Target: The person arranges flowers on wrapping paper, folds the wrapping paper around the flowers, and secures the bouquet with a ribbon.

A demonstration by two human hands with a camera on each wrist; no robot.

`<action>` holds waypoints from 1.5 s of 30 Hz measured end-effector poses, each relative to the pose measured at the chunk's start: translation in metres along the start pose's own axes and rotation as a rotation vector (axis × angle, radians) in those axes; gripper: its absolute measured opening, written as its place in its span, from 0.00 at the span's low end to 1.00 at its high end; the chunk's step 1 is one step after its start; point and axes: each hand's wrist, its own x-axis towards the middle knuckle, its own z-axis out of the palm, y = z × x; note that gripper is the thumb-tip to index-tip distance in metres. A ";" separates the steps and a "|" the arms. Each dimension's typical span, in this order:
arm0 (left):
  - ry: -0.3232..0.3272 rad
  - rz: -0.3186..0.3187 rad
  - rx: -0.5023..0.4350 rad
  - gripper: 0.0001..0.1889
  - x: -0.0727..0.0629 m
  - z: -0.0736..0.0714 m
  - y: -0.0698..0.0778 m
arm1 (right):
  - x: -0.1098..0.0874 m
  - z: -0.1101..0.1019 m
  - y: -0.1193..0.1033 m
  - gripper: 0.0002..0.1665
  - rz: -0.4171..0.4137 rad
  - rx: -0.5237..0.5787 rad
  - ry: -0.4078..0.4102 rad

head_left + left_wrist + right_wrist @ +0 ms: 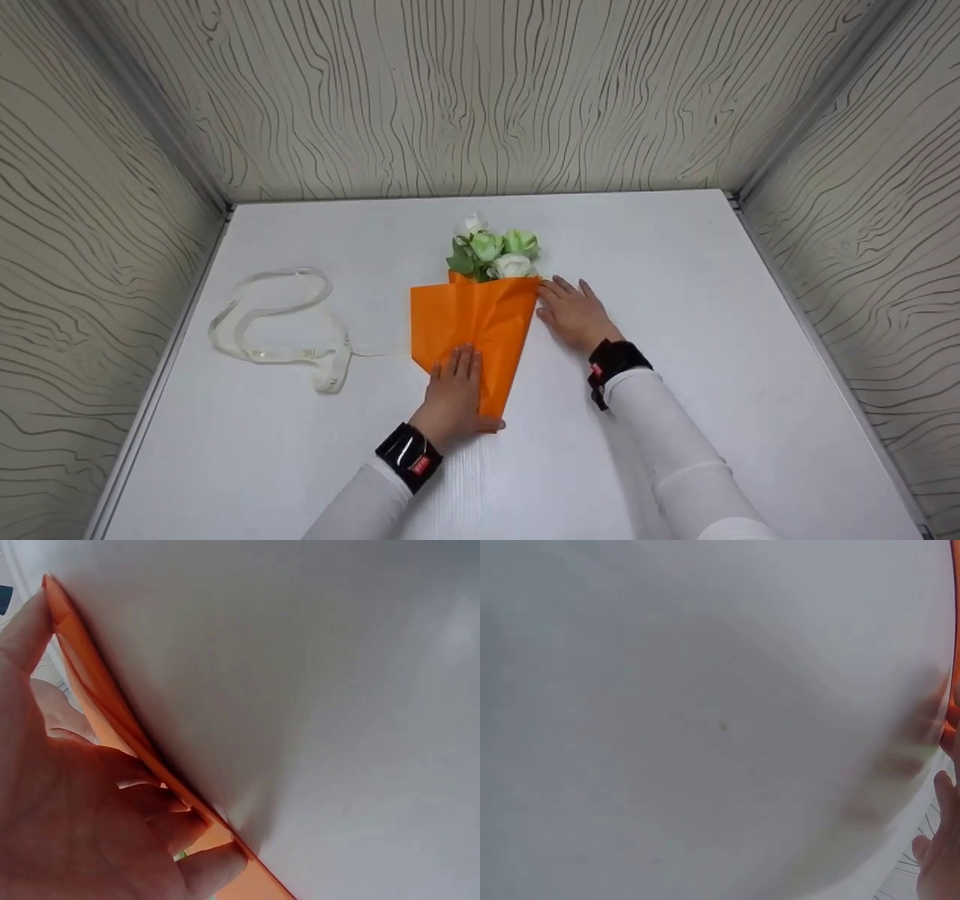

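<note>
A small bouquet of white and pale green flowers (487,246) with green leaves lies on the table, its lower part wrapped in orange paper (450,315) that narrows toward the near end. My left hand (452,397) rests on the lower part of the wrap with straight fingers, its thumb by the bottom tip. In the left wrist view, the fingers of the left hand (82,802) lie along the folded edge of the orange paper (112,705). My right hand (576,315) touches the upper right corner of the wrap, fingers extended. Flower stems are hidden inside the paper.
A loosely looped cream ribbon (285,354) with printed lettering lies to the left, one thin end running toward the paper. All of this sits on a white table (697,300), with wood-grain patterned panels (480,97) behind and at both sides.
</note>
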 end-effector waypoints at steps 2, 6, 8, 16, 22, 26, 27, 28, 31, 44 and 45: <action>0.001 -0.002 -0.005 0.64 0.000 0.000 0.001 | 0.000 -0.001 -0.001 0.32 0.020 0.003 -0.001; 0.003 0.001 -0.027 0.64 0.000 0.000 0.001 | 0.003 -0.004 -0.004 0.34 0.085 -0.024 -0.028; 0.006 0.004 -0.031 0.64 0.000 0.000 0.001 | 0.005 -0.005 -0.007 0.35 0.115 -0.029 -0.044; 0.022 0.009 0.011 0.64 0.001 0.001 0.001 | -0.007 -0.002 -0.036 0.35 0.104 -0.050 -0.051; 0.031 -0.009 0.036 0.63 -0.004 0.002 0.005 | -0.035 0.005 -0.067 0.38 0.007 -0.030 -0.001; 0.025 0.001 -0.005 0.61 -0.006 0.002 0.009 | -0.048 0.010 -0.075 0.43 0.008 -0.013 0.011; 0.031 0.007 -0.019 0.59 -0.005 0.001 0.009 | -0.050 0.011 -0.076 0.44 0.010 -0.012 0.010; 0.038 0.017 -0.032 0.56 -0.004 0.000 0.008 | -0.051 0.011 -0.076 0.45 0.012 -0.009 0.006; 0.079 0.047 -0.084 0.44 0.001 -0.004 0.000 | -0.052 0.014 -0.075 0.45 -0.018 -0.005 0.016; 0.185 0.136 -0.076 0.25 0.036 -0.010 -0.048 | -0.048 0.016 -0.080 0.39 -0.052 0.109 -0.037; 0.183 0.122 -0.073 0.26 0.039 -0.011 -0.051 | -0.047 0.016 -0.081 0.39 -0.051 0.106 -0.038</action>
